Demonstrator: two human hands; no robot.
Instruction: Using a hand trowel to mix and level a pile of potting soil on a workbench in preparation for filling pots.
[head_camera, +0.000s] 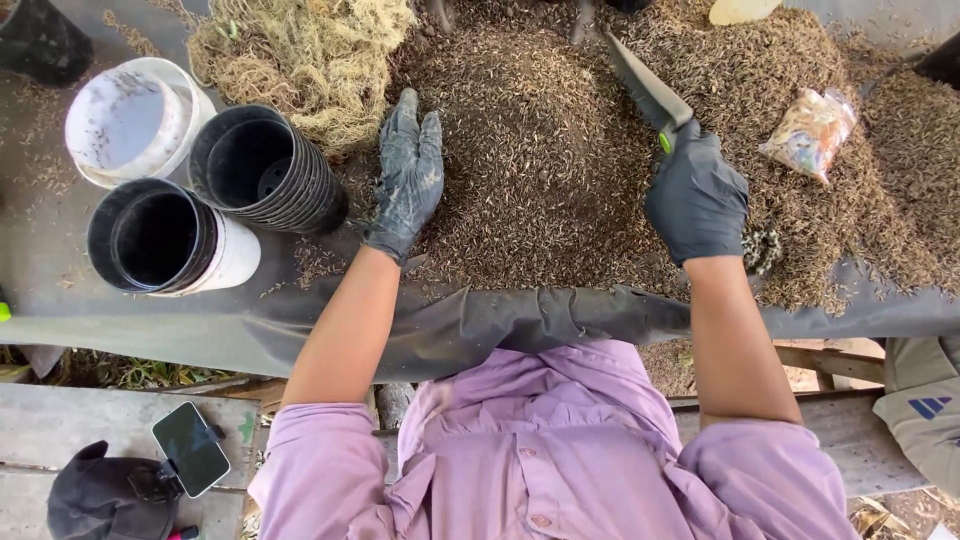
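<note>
My left hand (408, 178), in a dirty black glove, lies flat with fingers together against the left side of a big heap of brown husk-like potting mix (540, 150). My right hand (697, 200), also gloved in black, is closed around the handle of a dark garden trowel (645, 90) with a green mark; its blade points up and to the left over the heap. The mix lies on a grey sheet (520, 320) spread over the table.
Two stacks of black plastic pots (265, 170) (160, 238) and a white bucket (130, 120) lie left of the heap. A clump of pale fibre (300, 55) sits at the top left. A small plastic bag (812, 130) rests on the right. A phone (190, 448) lies below on a bench.
</note>
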